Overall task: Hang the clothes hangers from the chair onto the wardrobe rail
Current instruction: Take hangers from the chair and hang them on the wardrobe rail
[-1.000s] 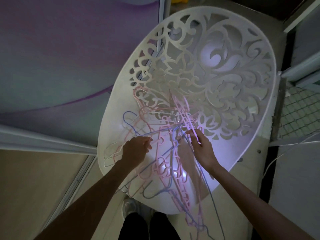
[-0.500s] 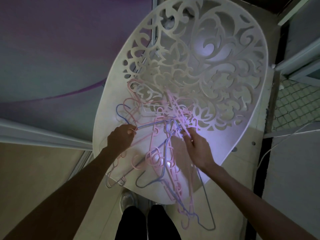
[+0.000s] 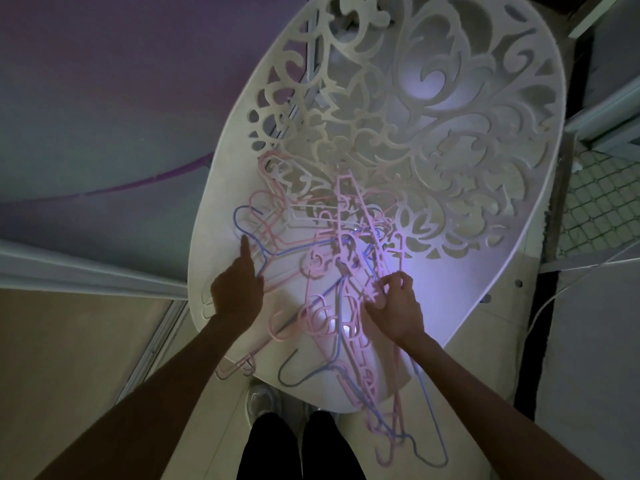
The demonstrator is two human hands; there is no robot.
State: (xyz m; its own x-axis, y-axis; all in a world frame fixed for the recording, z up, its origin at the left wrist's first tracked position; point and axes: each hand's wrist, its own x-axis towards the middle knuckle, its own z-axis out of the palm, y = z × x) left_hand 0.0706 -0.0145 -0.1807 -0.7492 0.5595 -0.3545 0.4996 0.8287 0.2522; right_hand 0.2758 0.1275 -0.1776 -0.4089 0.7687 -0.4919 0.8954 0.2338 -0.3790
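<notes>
Dim home bedroom, ornate white chair [image 3: 433, 140], tangled clothes hangers [image 3: 332, 271], sliding wardrobe track [image 3: 152, 344]

- Both forearms are bare, no sleeves showing.
- No rings, watch or bands show on the left hand [image 3: 239, 292] or right hand [image 3: 394, 308].
- Black trousers [image 3: 298, 445] cover both legs.
- A pale, greyish shoe [image 3: 259, 401].

purple wall [image 3: 121, 98] left | mesh grille [image 3: 602, 202] right | white cable [image 3: 568, 292] beside it | pale floor [image 3: 69, 341]
</notes>
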